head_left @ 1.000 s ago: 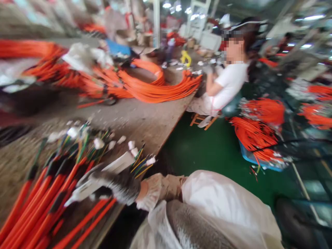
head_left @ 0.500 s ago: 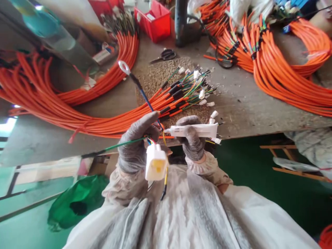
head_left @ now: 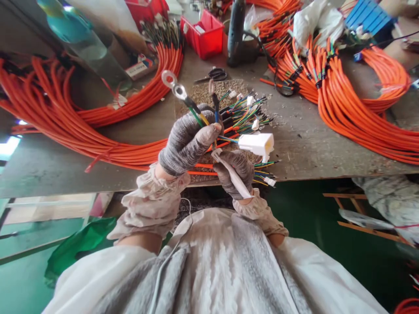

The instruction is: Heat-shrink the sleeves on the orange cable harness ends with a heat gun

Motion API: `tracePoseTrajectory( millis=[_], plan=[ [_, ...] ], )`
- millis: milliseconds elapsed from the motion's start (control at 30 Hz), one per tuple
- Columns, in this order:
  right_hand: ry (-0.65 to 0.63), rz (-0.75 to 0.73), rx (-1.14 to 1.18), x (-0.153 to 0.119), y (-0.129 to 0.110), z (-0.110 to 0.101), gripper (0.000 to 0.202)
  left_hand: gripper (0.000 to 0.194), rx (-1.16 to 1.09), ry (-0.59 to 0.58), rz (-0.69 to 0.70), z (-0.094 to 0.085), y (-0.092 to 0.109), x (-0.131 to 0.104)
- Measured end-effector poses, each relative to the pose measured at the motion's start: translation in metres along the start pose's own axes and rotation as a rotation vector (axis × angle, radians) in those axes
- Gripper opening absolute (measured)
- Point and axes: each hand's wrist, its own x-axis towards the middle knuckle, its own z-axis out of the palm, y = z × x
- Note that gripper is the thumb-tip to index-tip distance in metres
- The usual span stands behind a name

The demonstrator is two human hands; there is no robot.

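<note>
My left hand [head_left: 191,139], in a grey knit glove, is closed on several coloured wires, pinched between thumb and fingers. Two silver ring terminals [head_left: 180,91] rise from green and yellow wires at the upper left of this hand. A blue wire [head_left: 216,114] with another terminal stands up behind the thumb. To the right, a large white connector [head_left: 257,143] hangs out on thin wires. My right hand [head_left: 235,172], also gloved, is closed on a white tube [head_left: 234,176], whose upper end is near the wires under my left hand.
Orange cable bundles [head_left: 131,155] curve across the table [head_left: 65,161], their wire ends behind my hands. Scissors [head_left: 214,75], a red bin [head_left: 206,37], a dark upright tool [head_left: 236,35] and a bottle [head_left: 98,56] stand farther back. More orange cables [head_left: 347,100] lie at the right.
My left hand has moved up and turned, bringing several terminals upright. The white connector has swung from below the hands to the right. The tube has tilted from level to slanting down rightward.
</note>
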Motion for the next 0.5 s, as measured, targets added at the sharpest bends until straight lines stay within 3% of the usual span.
tracePoseTrajectory(
  millis=[133,233,300,367,500],
  plan=[
    [-0.019,-0.007,0.006,0.001,0.003,0.002,0.037,0.038,-0.017,-0.011,-0.035,-0.001,0.004,0.001],
    [-0.023,0.201,0.122,-0.002,0.011,0.0,0.024,0.025,0.038,-0.007,-0.045,0.008,0.021,-0.006],
    [0.009,0.423,0.226,-0.005,0.02,-0.01,0.025,0.019,0.212,-0.046,0.042,0.023,0.033,-0.019],
    [0.049,0.576,0.321,-0.007,0.028,-0.027,0.029,0.021,0.402,-0.174,0.186,0.043,0.04,-0.04],
    [0.048,0.806,0.564,-0.011,0.036,-0.059,0.025,0.024,0.532,-0.393,0.402,0.077,0.034,-0.087]
  ],
)
